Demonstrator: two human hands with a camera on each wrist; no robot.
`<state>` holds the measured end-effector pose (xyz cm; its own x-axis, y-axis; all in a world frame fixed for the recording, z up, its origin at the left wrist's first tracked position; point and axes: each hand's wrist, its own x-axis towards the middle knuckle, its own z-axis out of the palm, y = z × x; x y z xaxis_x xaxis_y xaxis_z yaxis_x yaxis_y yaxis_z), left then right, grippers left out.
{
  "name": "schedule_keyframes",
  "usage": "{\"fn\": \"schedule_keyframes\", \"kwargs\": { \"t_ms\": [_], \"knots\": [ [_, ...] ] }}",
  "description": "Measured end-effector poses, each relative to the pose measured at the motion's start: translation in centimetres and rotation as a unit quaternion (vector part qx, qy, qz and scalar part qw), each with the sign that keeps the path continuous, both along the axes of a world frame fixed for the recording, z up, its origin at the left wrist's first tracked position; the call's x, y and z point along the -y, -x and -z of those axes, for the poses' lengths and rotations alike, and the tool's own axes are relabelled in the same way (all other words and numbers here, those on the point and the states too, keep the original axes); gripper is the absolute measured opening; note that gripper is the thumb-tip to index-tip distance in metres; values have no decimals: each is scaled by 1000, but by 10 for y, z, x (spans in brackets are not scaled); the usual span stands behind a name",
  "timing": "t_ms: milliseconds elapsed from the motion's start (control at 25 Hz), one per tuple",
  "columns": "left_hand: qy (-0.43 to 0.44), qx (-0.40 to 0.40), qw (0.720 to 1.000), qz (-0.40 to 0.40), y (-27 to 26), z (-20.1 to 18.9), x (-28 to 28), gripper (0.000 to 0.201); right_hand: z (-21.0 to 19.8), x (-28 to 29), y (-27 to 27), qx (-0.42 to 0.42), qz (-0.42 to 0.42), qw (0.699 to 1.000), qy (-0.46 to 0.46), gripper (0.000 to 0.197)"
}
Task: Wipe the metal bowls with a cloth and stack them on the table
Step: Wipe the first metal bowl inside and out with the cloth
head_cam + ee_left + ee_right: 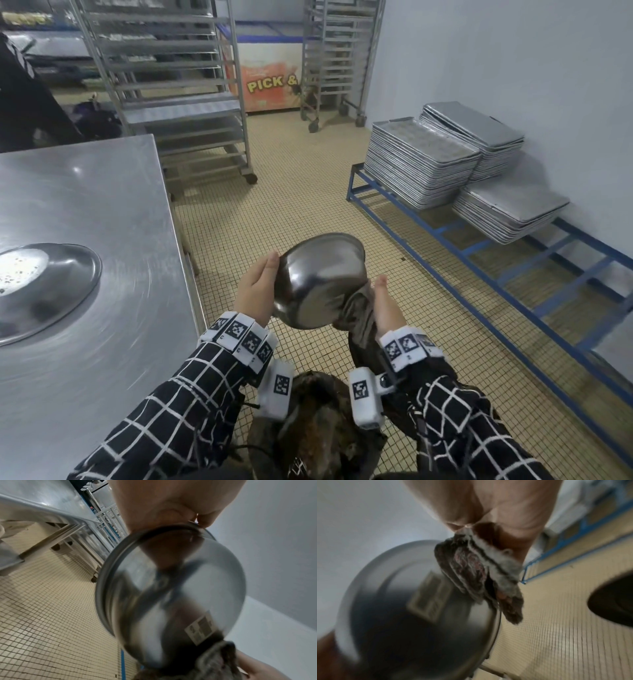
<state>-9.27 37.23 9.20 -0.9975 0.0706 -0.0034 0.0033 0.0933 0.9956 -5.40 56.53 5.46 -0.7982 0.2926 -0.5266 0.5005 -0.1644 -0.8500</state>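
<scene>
A person in checked black-and-white sleeves holds one metal bowl in the air above the tiled floor, just right of the steel table. The left hand grips the bowl's rim, thumb on the outer wall and fingers curled behind it; the bowl is tilted with its rounded base toward the camera. The right hand is clamped on one dark, frayed cloth, which is pressed against the bowl's lower right side, near a rectangular label stuck to the base. In the wrist views the bowl is blurred.

A second metal bowl sits upside down on the table, at its near left part, well apart from the held one. Below the hands, a dark bag or bundle lies on the floor beside the table; what it holds cannot be made out.

Beyond the table stand two wheeled tray racks, with an orange-fronted chest freezer between them. Far right of the table, three stacks of baking trays rest on one blue metal frame along the white wall. At the table's far left edge, part of another person in dark clothing shows.
</scene>
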Motion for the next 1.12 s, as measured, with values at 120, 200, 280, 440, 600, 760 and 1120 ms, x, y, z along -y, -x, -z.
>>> {"fn": "schedule_keyframes", "kwargs": {
  "t_ms": [120, 200, 280, 440, 600, 760, 1120],
  "knots": [
    [39, -59, 997, 21, -2, 13, 6, 52, -8, -14, -3, 21, 14, 970, 240, 89],
    [97, -95, 990, 35, -1, 21, 8, 42, -22, -13, -4, 30, 7, 976, 218, 58],
    [105, -98, 989, 28, -3, 22, 8, 34, -28, -8, -3, 30, -7, 992, 121, 27],
    [49, -19, 998, -43, -14, 18, 17, 41, -31, 12, -5, -11, -78, 997, -22, 19],
    [51, 18, 991, -125, -34, 23, 49, 25, -37, 44, -13, -68, -164, 964, -198, 20],
    [102, 13, 969, -226, -72, 26, 103, 13, -27, 91, -13, -114, -238, 942, -209, 30],
    [85, 107, 943, -304, -137, 47, 262, 18, 5, 241, -14, -95, -334, 933, -89, 15]
  ]
}}
